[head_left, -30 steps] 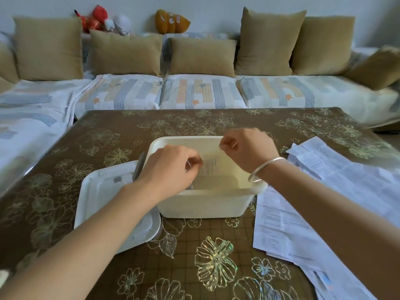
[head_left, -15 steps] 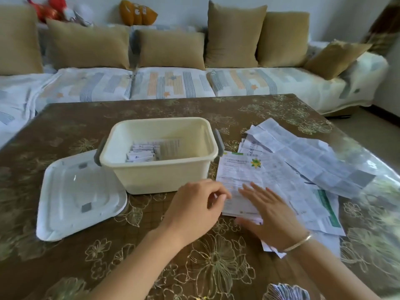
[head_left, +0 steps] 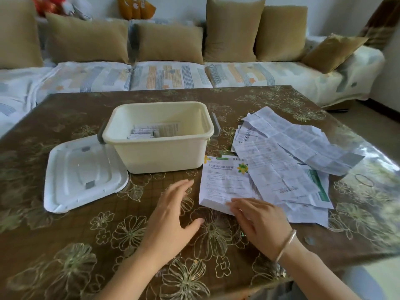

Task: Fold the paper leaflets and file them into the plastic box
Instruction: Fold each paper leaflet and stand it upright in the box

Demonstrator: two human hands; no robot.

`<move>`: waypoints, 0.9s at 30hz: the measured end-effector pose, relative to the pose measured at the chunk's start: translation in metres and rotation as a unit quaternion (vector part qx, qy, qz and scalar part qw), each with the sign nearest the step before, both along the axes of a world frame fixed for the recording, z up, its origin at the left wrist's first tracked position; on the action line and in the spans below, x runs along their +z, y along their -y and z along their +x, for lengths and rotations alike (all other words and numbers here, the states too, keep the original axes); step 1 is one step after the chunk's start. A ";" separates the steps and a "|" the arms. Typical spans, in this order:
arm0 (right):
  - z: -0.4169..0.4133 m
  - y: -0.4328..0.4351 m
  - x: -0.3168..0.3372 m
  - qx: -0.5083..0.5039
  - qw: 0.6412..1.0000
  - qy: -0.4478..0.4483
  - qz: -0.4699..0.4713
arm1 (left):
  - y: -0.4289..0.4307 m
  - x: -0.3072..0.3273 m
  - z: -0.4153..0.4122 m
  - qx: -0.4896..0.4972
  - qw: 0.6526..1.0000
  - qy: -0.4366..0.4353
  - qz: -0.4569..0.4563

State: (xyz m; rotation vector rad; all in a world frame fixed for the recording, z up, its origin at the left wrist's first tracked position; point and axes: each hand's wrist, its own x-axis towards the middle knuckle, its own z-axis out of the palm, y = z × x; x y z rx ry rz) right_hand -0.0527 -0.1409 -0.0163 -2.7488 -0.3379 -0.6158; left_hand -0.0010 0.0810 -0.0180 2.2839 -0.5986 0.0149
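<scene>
Folded leaflets [head_left: 144, 132] are seen in the central plastic box [head_left: 160, 156], and with grips spread, a flat leaflet [head_left: 225, 185] is pressed by the right hand [head_left: 259, 219] beside the left hand [head_left: 171, 213].

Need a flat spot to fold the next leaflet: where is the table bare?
Bare table runs along the near edge, in front of the lid and left of the left hand; another strip lies behind the plastic box, toward the sofa. Right of the box is crowded with loose leaflets, where the right hand rests.
</scene>
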 end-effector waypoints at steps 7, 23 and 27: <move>-0.033 -0.029 0.008 0.064 0.995 -0.043 0.069 | -0.020 -0.002 -0.020 -0.006 0.999 0.039 -0.004; -0.032 -0.059 -0.010 -0.094 0.932 -0.125 0.327 | -0.044 -0.018 -0.062 0.149 0.987 0.001 -0.064; -0.027 -0.065 -0.015 -0.118 0.940 -0.106 0.301 | -0.036 -0.021 -0.063 0.178 0.983 0.049 -0.019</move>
